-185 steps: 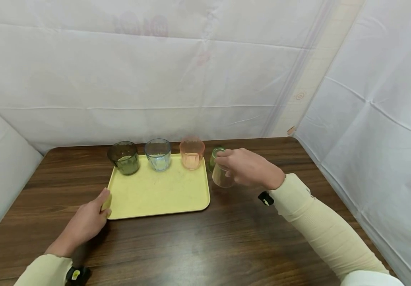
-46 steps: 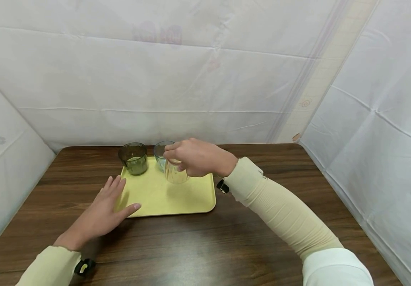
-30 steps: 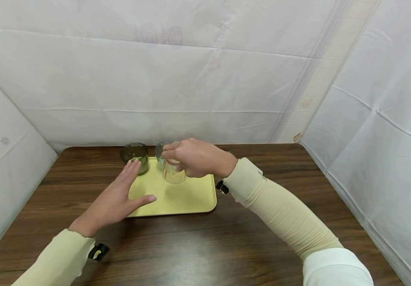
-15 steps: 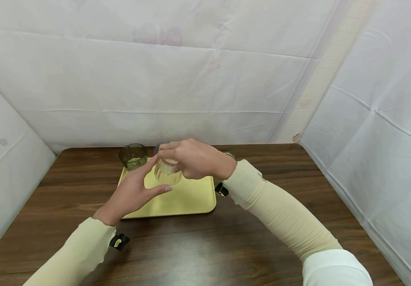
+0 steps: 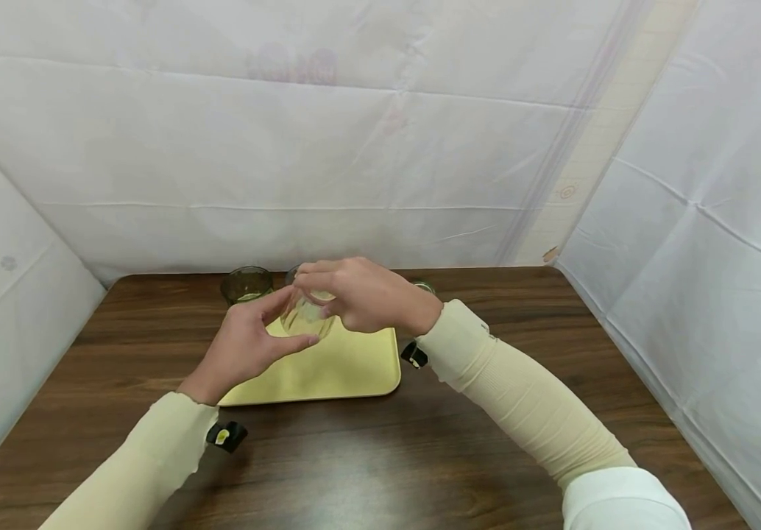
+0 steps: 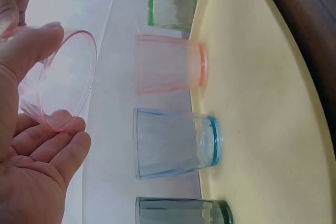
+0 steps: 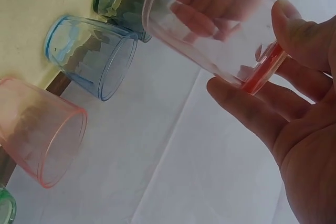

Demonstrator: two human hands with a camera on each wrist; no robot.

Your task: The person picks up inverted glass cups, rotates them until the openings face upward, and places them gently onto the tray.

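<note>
over a dark wood table (image 5: 420,456), walled round by white sheeting (image 5: 288,147), sits a yellow tray (image 5: 347,368). along the tray's far edge stand three cups in a row: dark green cup (image 5: 246,283), blue cup (image 6: 176,142) next, pink cup (image 6: 168,64) after that. a lighter green cup (image 6: 170,8) stands past the pink one, just off the tray's end, on the table. both arms wear cream sleeves (image 5: 519,390).

above the tray's far half, both hands meet on one clear cup (image 5: 304,315), lifted off the tray and tilted. right hand (image 5: 360,294) grips it from above, fingers and thumb curled round the wall near the base, which shows a red tint in the right wrist view (image 7: 260,74). left hand (image 5: 248,342) cups it from below and the side, thumb (image 6: 31,45) on the rim, fingers (image 6: 52,145) curled under the mouth. clear cup is just in front of the blue cup, not touching any of the row.
</note>
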